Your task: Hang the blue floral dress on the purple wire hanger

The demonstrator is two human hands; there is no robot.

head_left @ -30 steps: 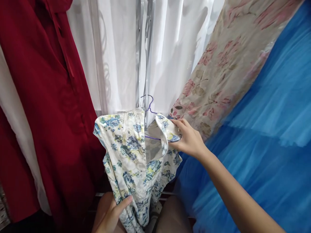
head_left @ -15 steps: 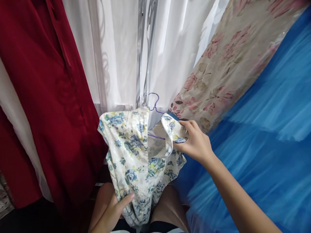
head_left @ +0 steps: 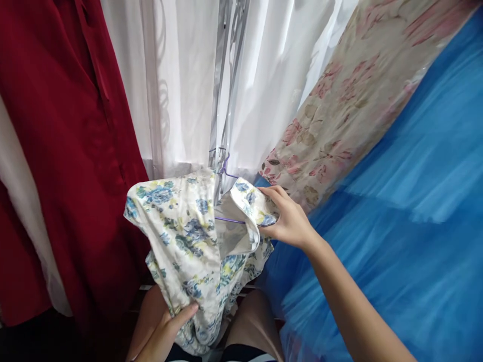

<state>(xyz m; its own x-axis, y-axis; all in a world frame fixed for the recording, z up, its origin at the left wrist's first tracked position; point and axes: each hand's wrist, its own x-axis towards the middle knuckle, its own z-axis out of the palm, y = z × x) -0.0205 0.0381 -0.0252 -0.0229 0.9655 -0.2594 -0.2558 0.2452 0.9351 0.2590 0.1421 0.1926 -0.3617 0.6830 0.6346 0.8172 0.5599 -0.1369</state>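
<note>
A white garment with blue and yellow flowers hangs on a purple wire hanger in front of me. My right hand pinches the garment's right shoulder edge beside the hanger. My left hand, low in the view, grips the lower part of the same garment with the thumb on top of the cloth. The hanger's hook shows above the neckline; its lower bar crosses the open neck.
A dark red dress hangs at the left. White sheer curtains and a shiny metal pole stand behind. A pink-flowered cloth and a blue tulle skirt fill the right. My knees show below.
The flowered garment has spread to the left and dropped a little. My right hand moved slightly left with the shoulder edge. My left hand stayed low on the cloth.
</note>
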